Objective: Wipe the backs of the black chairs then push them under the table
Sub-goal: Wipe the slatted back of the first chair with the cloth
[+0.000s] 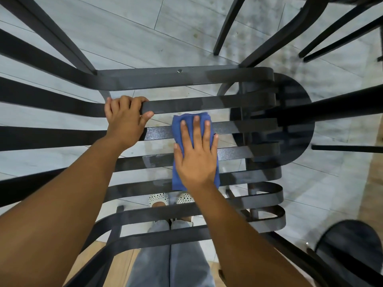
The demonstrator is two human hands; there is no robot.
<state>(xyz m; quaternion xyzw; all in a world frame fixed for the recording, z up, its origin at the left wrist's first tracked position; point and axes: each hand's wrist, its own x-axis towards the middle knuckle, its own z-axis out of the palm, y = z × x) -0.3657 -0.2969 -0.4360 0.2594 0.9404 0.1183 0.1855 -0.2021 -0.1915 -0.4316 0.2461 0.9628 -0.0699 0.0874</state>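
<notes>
I look straight down through the black slatted back of a chair (238,104), whose horizontal metal slats fill the view. My left hand (126,119) grips one upper slat, fingers curled over its far edge and thumb under it. My right hand (196,154) lies flat with straight fingers on a folded blue cloth (192,119), pressing it against the middle slats. The cloth covers about three slats and sticks out beyond my fingertips and below my wrist.
Legs of another black chair (232,23) stand at the top right on the grey tiled floor (134,27). A dark round chair seat (352,241) shows at the bottom right. My feet in dotted slippers (161,198) are visible below the slats.
</notes>
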